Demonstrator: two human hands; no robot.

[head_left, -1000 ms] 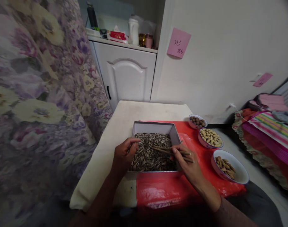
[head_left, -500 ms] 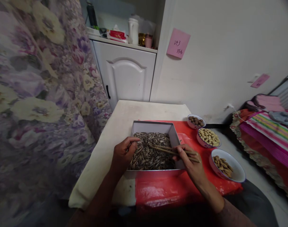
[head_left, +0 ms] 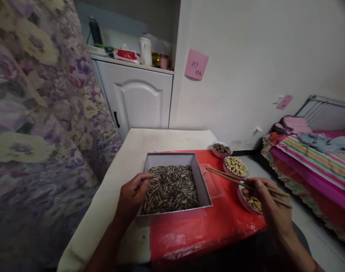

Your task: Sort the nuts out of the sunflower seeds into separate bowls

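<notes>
My right hand (head_left: pixel 274 207) is closed around a pair of wooden chopsticks (head_left: pixel 232 176). Their tips point left, over a clear shallow plastic tray (head_left: pixel 216 190) beside the box. A couple of striped sunflower seeds (head_left: pixel 205 180) show at that tray; whether the tips pinch one is too small to tell. The grey-white box (head_left: pixel 202 183) holds a thick layer of sunflower seeds (head_left: pixel 172 189). At its left wall is my left hand (head_left: pixel 132 194), fingers curled and the index finger reaching over the rim; the hand hides the grip itself.
Along the right stand three bowls: round brown nuts (head_left: pixel 222 148), peanuts (head_left: pixel 236 166), and almond-like nuts (head_left: pixel 253 204) partly behind my right hand. Red plastic sheeting (head_left: pixel 184 234) lies on the cream-covered table (head_left: pixel 172 139). A floral curtain (head_left: pixel 47 151) hangs left; a bed stands right.
My right hand has moved right with the chopsticks, from over the seeds in the box to over the clear tray. The left hand remains at the box. The camera view has shifted.
</notes>
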